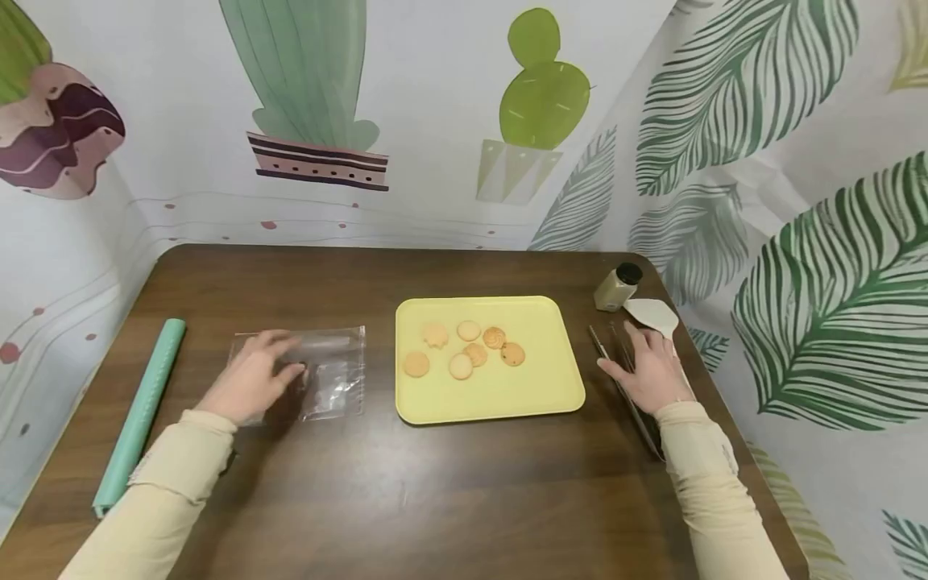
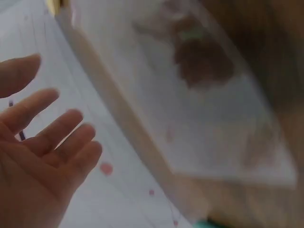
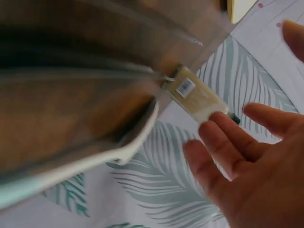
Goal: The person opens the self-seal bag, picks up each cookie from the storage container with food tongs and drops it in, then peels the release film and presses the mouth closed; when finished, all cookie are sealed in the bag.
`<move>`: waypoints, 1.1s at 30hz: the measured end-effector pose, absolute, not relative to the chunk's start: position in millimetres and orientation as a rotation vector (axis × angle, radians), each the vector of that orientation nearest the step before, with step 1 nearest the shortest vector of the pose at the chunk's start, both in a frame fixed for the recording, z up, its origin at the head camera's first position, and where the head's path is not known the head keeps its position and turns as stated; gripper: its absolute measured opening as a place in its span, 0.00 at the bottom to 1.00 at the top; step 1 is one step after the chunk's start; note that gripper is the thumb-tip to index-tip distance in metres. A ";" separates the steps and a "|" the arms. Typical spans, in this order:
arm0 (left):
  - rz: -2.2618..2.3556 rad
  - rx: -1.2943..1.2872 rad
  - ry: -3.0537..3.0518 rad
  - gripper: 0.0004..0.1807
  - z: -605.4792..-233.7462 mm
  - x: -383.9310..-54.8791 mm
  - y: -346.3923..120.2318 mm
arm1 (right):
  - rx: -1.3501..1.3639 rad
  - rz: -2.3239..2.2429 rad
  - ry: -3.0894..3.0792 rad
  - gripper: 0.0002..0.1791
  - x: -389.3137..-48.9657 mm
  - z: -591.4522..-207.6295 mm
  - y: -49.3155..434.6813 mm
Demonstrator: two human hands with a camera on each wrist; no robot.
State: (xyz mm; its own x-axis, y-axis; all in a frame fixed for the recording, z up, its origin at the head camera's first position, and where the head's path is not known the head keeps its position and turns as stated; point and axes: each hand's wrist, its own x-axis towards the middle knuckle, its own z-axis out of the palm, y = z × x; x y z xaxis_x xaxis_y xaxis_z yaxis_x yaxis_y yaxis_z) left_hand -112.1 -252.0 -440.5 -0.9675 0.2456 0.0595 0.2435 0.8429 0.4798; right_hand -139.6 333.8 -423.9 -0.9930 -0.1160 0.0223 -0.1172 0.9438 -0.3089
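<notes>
My left hand point(image 1: 250, 377) hovers over a clear plastic bag point(image 1: 341, 374) lying flat at the left of the table. Its fingers are spread and loosely bent, with nothing between them in the left wrist view, where the hand point(image 2: 42, 166) shows its palm. On the right side, my right hand point(image 1: 650, 372) is above a pair of metal tongs point(image 1: 644, 431), fingers relaxed and apart. A white spatula point(image 1: 655, 314) has its head just beyond those fingertips, its handle partly hidden by the hand. In the right wrist view, the right hand point(image 3: 266, 166) holds nothing.
Between the hands sits a yellow tray point(image 1: 515, 399) with several cookies point(image 1: 460, 366) on it. A jar with a black lid point(image 1: 615, 290) stands at the back right. Along the left edge lies a green roll point(image 1: 141, 411). A patterned cloth point(image 1: 435, 121) hangs behind the table.
</notes>
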 end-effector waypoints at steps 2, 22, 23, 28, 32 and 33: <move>0.731 0.402 3.007 0.26 -447.2 -112.7 -242.8 | 0.147 0.502 -3.128 0.45 -130.3 -427.9 334.1; 0.552 0.355 3.103 0.13 -462.4 -116.5 -221.7 | -0.152 0.511 -3.186 0.39 -101.5 -449.0 333.5; 0.554 0.354 3.105 0.12 -462.5 -116.6 -221.8 | -0.180 0.504 -3.180 0.39 -101.6 -449.5 333.2; 0.575 0.333 3.132 0.08 -464.7 -114.9 -223.4 | -0.252 0.456 -3.208 0.41 -104.4 -452.2 334.3; 0.589 0.317 3.159 0.05 -467.5 -113.6 -225.7 | -0.267 0.426 -3.283 0.42 -107.3 -454.8 335.6; 0.591 0.311 3.162 0.04 -468.1 -113.5 -226.3 | -0.270 0.422 -3.296 0.42 -107.9 -455.5 335.6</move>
State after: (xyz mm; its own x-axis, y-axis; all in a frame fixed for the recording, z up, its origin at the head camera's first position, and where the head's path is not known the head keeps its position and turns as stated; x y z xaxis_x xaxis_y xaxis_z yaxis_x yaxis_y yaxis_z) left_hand -113.5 -226.3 -468.1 -0.9774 0.1717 0.1235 0.2047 0.9147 0.3484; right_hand -107.9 335.6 -455.5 -0.9685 0.1347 -0.2094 0.1831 0.9553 -0.2323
